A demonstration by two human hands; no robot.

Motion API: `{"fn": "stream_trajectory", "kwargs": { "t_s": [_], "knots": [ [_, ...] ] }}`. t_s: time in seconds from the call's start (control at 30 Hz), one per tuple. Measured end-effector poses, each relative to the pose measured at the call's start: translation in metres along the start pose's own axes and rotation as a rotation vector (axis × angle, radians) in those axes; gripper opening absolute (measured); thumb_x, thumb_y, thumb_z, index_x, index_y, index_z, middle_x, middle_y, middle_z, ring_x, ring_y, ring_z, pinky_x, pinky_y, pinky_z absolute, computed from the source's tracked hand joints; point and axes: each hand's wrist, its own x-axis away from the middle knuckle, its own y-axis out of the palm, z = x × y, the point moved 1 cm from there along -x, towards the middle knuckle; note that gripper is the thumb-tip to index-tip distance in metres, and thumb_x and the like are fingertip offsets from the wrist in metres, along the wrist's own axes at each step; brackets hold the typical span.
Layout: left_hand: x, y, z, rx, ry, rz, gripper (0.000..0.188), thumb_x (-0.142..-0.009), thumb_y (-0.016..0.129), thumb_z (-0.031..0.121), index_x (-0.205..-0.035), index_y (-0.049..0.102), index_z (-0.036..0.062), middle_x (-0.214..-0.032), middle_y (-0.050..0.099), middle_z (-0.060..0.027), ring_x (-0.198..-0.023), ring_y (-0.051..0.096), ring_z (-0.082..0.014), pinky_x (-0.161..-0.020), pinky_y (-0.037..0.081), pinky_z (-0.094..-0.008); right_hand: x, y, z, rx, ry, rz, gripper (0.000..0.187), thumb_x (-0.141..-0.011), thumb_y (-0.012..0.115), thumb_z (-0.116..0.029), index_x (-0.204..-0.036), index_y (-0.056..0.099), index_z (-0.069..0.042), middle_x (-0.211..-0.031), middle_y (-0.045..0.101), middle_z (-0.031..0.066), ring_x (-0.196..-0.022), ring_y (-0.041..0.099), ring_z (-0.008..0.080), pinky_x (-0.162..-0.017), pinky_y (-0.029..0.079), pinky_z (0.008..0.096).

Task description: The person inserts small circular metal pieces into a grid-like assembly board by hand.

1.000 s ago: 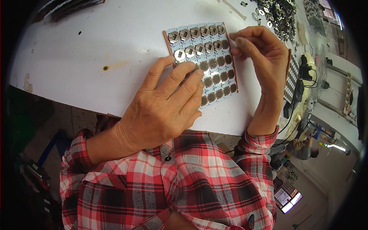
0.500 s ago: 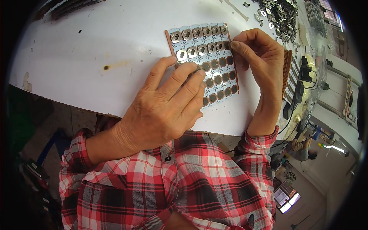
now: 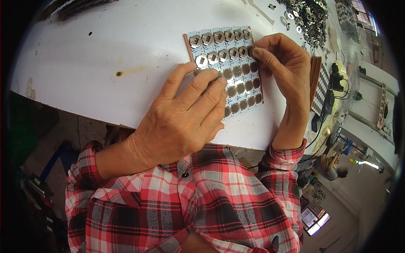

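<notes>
A printed circuit board panel (image 3: 234,67) with brown edge strips lies on the white table, covered in rows of small boards. Silver metal clips with square holes, such as this battery clip (image 3: 219,37), fill the top row and most of the second. Lower rows show bare dark round pads (image 3: 240,88). My left hand (image 3: 181,109) rests palm down over the panel's lower left, its fingers spread and covering some pads. At the right edge, by the second row's end, the thumb and forefinger of my right hand (image 3: 284,61) pinch together; whatever is between them is hidden.
A heap of loose metal clips (image 3: 310,19) lies at the far right. Beside it a stack of similar panels (image 3: 318,82) stands near black plugs and cables (image 3: 333,80). Dark strips (image 3: 80,8) lie at the far left. Another person (image 3: 335,168) is in the right background.
The panel appears slightly lower and to the right in the picture. My right finger and thumb have shifted slightly inward at its edge; my left hand stays put on it.
</notes>
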Motion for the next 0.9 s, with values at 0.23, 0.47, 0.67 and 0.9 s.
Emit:
{"fn": "stream_trajectory", "kwargs": {
  "t_s": [0.23,0.47,0.67,0.9],
  "knots": [
    [-0.001,0.0,0.0,0.01,0.003,0.004,0.055,-0.065,0.088,0.022,-0.11,0.073,-0.0059,-0.129,0.068,-0.0186,-0.128,0.06,-0.0344,-0.111,0.046,-0.0574,0.004,-0.006,-0.003,0.001,0.021,-0.041,0.013,-0.096,0.078,-0.007,-0.108,0.079,-0.002,-0.082,0.074,-0.0028,-0.067,0.058,0.0006,-0.058,0.042,0.0183],
    [-0.001,-0.001,-0.001,0.012,0.005,0.0,0.056,-0.066,0.088,0.021,-0.112,0.073,-0.0061,-0.129,0.068,-0.0188,-0.128,0.06,-0.0346,-0.11,0.046,-0.0579,0.003,0.0,-0.003,0.073,-0.005,-0.017,0.014,-0.096,0.078,-0.005,-0.109,0.08,-0.002,-0.082,0.073,-0.0026,-0.065,0.057,0.0005,-0.058,0.042,0.0179],
    [-0.002,-0.001,-0.001,0.017,0.001,-0.009,0.055,-0.066,0.088,0.022,-0.111,0.073,-0.006,-0.129,0.068,-0.0188,-0.127,0.061,-0.0346,-0.11,0.047,-0.0578,0.003,-0.01,-0.005,0.074,-0.011,-0.083,0.01,-0.094,0.079,-0.002,-0.103,0.075,0.0,-0.083,0.071,-0.0007,-0.065,0.058,0.0022,-0.058,0.044,0.0181],
    [-0.002,-0.001,-0.002,0.018,0.0,-0.002,0.055,-0.065,0.088,0.021,-0.11,0.072,-0.0061,-0.128,0.068,-0.0191,-0.127,0.061,-0.0347,-0.108,0.048,-0.0576,0.002,-0.006,-0.016,0.513,-0.319,-0.123,0.008,-0.095,0.077,-0.001,-0.101,0.073,0.001,-0.086,0.07,-0.0005,-0.077,0.065,0.0061,-0.06,0.047,0.0205]
  ]
}}
